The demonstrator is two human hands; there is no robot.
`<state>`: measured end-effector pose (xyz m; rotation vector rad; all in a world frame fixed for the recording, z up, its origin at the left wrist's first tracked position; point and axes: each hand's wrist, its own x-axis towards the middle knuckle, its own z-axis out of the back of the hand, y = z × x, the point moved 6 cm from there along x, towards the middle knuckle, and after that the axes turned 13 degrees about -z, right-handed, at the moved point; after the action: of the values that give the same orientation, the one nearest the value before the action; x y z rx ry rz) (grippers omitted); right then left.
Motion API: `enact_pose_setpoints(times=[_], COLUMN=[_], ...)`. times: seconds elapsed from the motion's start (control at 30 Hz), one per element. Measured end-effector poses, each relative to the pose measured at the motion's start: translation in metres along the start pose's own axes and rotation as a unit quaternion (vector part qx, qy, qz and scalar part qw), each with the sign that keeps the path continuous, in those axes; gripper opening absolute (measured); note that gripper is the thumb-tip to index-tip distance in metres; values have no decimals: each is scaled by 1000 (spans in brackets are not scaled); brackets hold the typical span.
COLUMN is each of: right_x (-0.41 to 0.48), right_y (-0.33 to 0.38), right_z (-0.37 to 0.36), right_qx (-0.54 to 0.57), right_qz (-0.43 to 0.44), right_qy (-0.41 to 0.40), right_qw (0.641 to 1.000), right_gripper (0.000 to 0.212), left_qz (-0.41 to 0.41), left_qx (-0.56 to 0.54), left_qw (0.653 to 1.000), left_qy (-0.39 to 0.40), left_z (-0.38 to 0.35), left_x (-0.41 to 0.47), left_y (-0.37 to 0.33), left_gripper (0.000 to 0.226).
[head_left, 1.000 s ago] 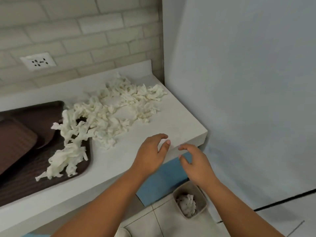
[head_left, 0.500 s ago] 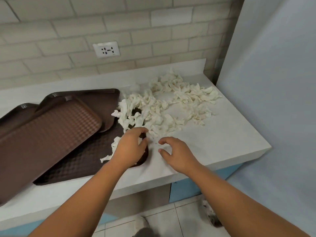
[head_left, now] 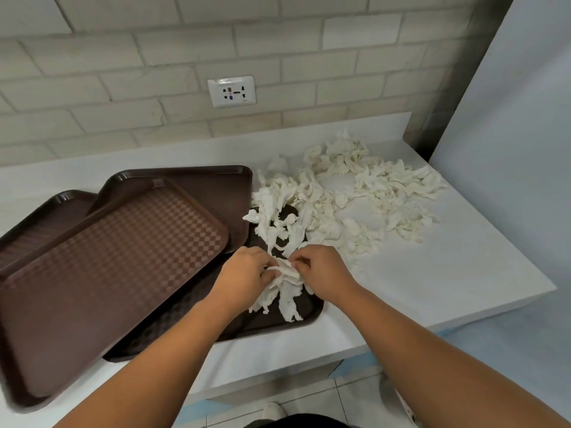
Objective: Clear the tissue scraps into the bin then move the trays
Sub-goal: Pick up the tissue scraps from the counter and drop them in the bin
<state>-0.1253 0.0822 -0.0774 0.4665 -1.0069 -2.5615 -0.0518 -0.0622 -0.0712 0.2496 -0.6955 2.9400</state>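
Left hand (head_left: 244,273) and right hand (head_left: 321,273) both pinch one bunch of tissue scraps (head_left: 285,285) with curled fingers; 0.5 s earlier both hovered open. The bunch lies over the right end of the bottom tray (head_left: 265,325), which holds further scraps. Stacked trays (head_left: 117,267) lie askew across its left. The main scrap pile (head_left: 380,193) spreads right over the counter (head_left: 448,273), near the wall socket (head_left: 231,91).

Canteen-style service counter.
Several brown checker-textured plastic serving trays (head_left: 117,267) overlap on a white countertop (head_left: 448,288) beneath a pale brick-tiled wall (head_left: 92,72).
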Motion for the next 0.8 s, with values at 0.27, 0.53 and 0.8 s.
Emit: enact_pose_setpoints(times=[0.27, 0.53, 0.8], right_x=[13, 17, 6], right_y=[-3, -10, 2], right_z=[25, 31, 30], right_qx=[91, 285, 350], right_qz=[-21, -114, -71], right_qy=[-62, 1, 124], right_qw=[994, 952, 926], right_gripper=[28, 38, 32], left_qz=[25, 4, 2], left_qx=[-102, -274, -422], left_qw=[992, 955, 888], left_qy=[-71, -115, -183], left_z=[38, 63, 74], left_x=[34, 70, 100], left_y=[9, -19, -55], left_gripper=[17, 11, 13])
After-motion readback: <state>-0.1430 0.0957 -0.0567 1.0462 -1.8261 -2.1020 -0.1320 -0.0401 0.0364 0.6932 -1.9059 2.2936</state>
